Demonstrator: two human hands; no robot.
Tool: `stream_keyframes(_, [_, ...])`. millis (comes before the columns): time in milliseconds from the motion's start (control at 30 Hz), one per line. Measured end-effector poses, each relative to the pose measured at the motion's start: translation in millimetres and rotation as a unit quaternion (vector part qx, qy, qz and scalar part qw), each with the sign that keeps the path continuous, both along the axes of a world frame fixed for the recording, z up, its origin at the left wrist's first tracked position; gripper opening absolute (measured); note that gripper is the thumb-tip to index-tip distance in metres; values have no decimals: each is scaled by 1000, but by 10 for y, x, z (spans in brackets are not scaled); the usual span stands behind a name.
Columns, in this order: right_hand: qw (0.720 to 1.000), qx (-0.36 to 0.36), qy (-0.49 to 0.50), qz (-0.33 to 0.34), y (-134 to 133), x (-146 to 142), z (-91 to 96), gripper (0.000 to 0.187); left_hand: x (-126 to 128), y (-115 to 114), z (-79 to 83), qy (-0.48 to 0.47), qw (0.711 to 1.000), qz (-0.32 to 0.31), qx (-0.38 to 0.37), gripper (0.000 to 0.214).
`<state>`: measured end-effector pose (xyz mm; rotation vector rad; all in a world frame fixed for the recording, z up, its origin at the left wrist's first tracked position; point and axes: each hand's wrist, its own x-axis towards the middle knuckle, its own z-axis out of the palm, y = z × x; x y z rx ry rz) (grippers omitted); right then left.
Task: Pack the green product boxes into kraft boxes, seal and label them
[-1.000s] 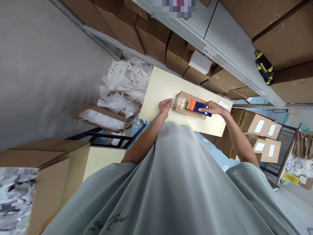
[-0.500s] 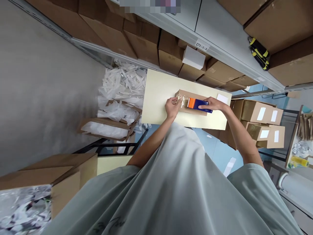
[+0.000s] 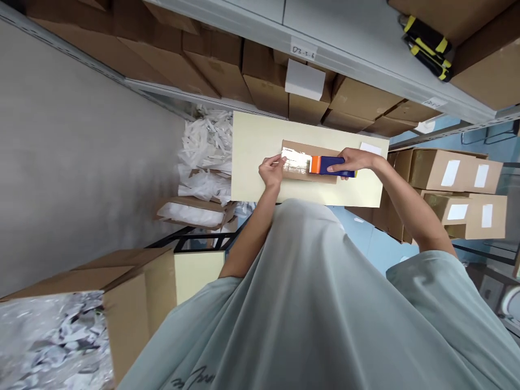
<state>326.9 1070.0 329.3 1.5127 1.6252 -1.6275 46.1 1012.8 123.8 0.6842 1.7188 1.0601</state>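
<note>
Right hand (image 3: 355, 161) tight round blocky blue-orange dispenser (image 3: 327, 165) — left hand (image 3: 271, 170) pinching glossy tape (image 3: 296, 161) on cardboard box (image 3: 309, 149)

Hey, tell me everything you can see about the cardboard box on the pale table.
The cardboard box is small, flat and brown, and lies lengthwise on the pale yellow table. It looks closed. A shiny strip of clear tape runs along its top. The left hand touches its left end. The right hand holds an orange and blue tape dispenser against its top, towards the right end.
</note>
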Motion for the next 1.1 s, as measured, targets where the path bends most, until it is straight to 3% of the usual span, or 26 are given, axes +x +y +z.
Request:
stream_keyframes(200, [1000, -10, -16, -12, -177, 1290, 201, 74, 88, 37, -41, 61, 998, 27, 3, 10])
stream_keyframes(333, [999, -19, -41, -9, -196, 1719, -72, 72, 140, 65, -47, 97, 995, 33, 1, 13])
stream_keyframes(467, [998, -9, -65, 7, -183, 1645, -534, 67, 168, 56, -9, 122, 992, 43, -6, 15])
stream_keyframes(567, [993, 25, -109, 46, -224, 1455, -717, 62, 194, 46, 35, 147, 988, 50, -21, 14])
stream_keyframes(667, [978, 90, -171, 75, -301, 1241, -764, 54, 234, 40, 80, 169, 984, 50, -35, 15])
stream_keyframes(833, [959, 155, -228, 61, -473, 963, -926, 43, 276, 10, 128, 190, 980, 45, -30, 20])
stream_keyframes(967, [956, 153, -249, -5, -665, 999, -1084, 34, 262, -30, 159, 215, 976, 16, -40, 25])
stream_keyframes(1100, [958, 177, -206, -94, -806, 1188, -944, 45, 495, -36, 378, 297, 954, -28, -7, 50])
